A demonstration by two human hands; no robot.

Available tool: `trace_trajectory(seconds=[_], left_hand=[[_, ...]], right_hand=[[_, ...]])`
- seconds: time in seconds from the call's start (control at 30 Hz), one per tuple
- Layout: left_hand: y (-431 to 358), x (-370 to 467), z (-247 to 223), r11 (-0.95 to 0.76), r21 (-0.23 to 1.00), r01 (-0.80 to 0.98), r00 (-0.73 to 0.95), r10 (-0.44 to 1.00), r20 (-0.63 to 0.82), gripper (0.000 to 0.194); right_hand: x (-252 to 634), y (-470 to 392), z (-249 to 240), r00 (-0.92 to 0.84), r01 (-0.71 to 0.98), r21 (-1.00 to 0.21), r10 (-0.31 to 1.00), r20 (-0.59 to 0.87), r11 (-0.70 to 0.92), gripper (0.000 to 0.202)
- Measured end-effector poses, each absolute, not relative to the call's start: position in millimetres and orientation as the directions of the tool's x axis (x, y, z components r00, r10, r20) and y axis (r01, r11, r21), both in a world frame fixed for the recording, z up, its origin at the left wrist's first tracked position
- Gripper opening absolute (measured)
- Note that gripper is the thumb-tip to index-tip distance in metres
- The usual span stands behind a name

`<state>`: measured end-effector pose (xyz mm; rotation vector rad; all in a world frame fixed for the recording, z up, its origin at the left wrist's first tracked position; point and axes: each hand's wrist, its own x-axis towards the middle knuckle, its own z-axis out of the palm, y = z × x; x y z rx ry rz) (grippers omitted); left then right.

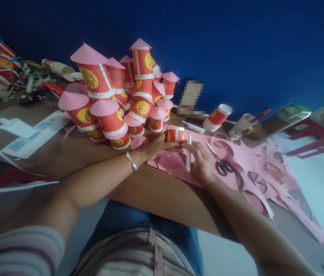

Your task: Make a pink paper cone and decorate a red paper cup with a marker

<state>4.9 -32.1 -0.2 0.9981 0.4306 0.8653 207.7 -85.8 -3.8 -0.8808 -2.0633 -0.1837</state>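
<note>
In front of me, my left hand (159,147) is closed around the near side of a red paper cup (175,134) with a white rim and a pale vertical strip. The cup rests on pink paper sheets (169,163). My right hand (199,159) holds a white marker (189,153) upright between its fingers, close to the cup's right side. Black-handled scissors (222,165) lie on the pink paper, right of my right hand. A small pink disc (139,143) lies left of my left hand.
Several stacked red cups with pink cone tops (101,82) stand at the back left. A power strip (32,136) lies left. Other cups (217,117) and a tube (193,127) stand or lie behind. Cut pink scraps (265,172) spread right. A blue wall (236,46) rises behind.
</note>
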Motion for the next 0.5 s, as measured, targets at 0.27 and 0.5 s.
trace_trajectory(seconds=[0.27, 0.5], left_hand=[[-34, 7, 6, 0.153, 0.937, -0.314, 0.58, 0.812, 0.062, 0.081], [-40, 6, 18, -0.072, 0.985, -0.157, 0.533, 0.833, 0.146, 0.08]], right_hand=[[210, -97, 13, -0.397, 0.621, -0.154, 0.478, 0.783, 0.768, 0.047], [198, -104, 26, -0.443, 0.585, -0.113, 0.433, 0.785, 0.803, 0.04]])
